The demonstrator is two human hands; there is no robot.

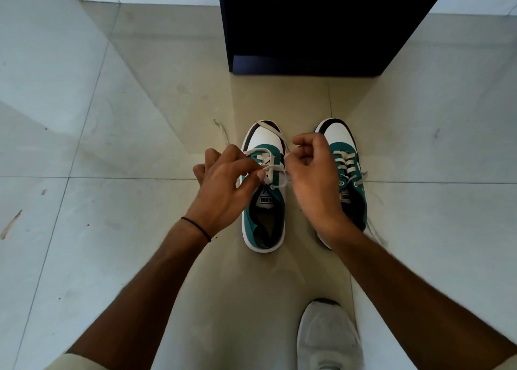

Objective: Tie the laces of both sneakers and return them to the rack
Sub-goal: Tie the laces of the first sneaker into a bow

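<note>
Two green-and-white sneakers stand side by side on the tiled floor, toes pointing away from me. Over the left sneaker [264, 213], my left hand [223, 187] pinches its white lace [272, 171] near the top eyelets. My right hand [313, 173] hovers between the shoes with its fingers curled around the other end of that lace. One loose lace end lies over the toe and another trails on the floor to the left. The right sneaker [342, 137] is partly hidden by my right hand; its laces hang loose at its right side.
A dark cabinet-like rack [307, 33] stands on the floor straight ahead, beyond the sneakers. My own foot in a grey shoe [327, 336] is at the bottom right. White wall bases run along the far edge.
</note>
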